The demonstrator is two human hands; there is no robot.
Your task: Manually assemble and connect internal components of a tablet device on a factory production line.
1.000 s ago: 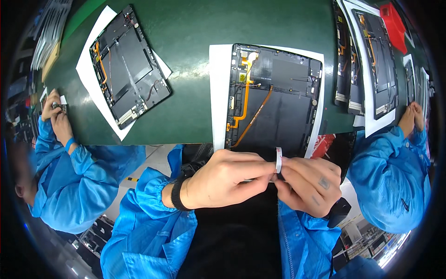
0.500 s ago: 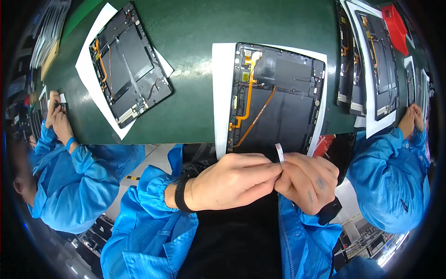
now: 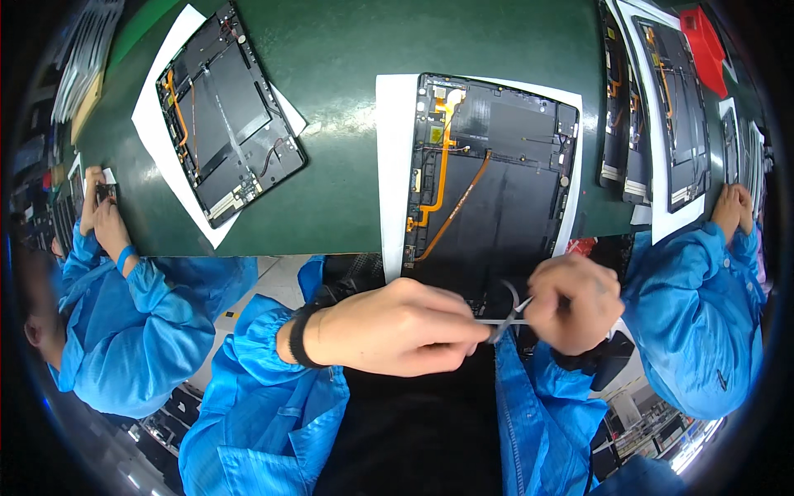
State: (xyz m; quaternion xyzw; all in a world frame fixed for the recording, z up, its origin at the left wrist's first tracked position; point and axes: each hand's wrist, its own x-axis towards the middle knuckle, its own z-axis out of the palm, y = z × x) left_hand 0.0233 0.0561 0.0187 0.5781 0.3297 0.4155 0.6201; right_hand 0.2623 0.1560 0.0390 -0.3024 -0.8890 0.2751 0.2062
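Over the near edge of an opened tablet-like device point(image 3: 504, 223), my left hand point(image 3: 397, 326) is closed, its fingertips pinching one end of a thin, curling greyish strip point(image 3: 503, 324). To its right, my right hand point(image 3: 575, 303) is also closed, the fingers curled around, with a narrow white end of a strip at its fingertips. Motion blurs the strip, and I cannot tell whether it is one piece or two. Black inside, the device carries an orange flex cable point(image 3: 444, 178) and a thin brown cable point(image 3: 457, 207). It lies on a white sheet point(image 3: 394, 165), partly hidden by my hands.
Another opened device point(image 3: 236, 124) lies tilted on white paper at the left of the green table point(image 3: 347, 41). Several more stand at the right, including one device point(image 3: 678, 124) near a red bin point(image 3: 703, 50). Co-workers in blue sleeves sit on both sides.
My hands, together at the white strip before, have drawn apart; the right moved right and slightly away from the left. The strip now stretches and curls between them.
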